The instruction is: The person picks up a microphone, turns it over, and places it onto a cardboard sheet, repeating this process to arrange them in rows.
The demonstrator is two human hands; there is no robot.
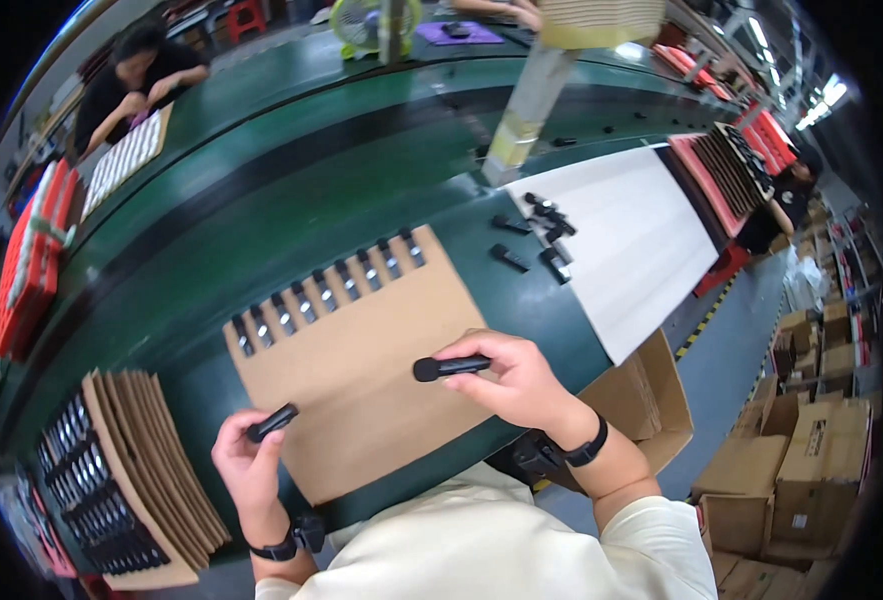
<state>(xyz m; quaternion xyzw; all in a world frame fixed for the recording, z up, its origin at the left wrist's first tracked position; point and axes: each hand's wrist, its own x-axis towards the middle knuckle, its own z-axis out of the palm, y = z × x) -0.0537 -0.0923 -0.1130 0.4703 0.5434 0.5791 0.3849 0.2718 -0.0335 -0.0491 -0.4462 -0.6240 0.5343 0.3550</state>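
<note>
My left hand [248, 468] grips a small black stick-shaped device [273, 422] between thumb and fingers, just over the left edge of a flat brown cardboard sheet [361, 405]. Above the sheet's right part, my right hand [523, 382] pinches a similar black device with a round, wider head [427, 370] pointing left. Along the far edge of the sheet stands a row of several black devices [325, 290] with shiny silvery parts, side by side. More loose black pieces [509, 258] lie to the right, on the green table and the edge of a white sheet [626, 245].
Stacked cardboard sheets with black devices [146, 470] stand at the left. A grey post [529, 110] rises beyond the white sheet. Below the table at right are an open carton [661, 400] and several stacked boxes [821, 460]. A co-worker [131, 85] sits at the far left.
</note>
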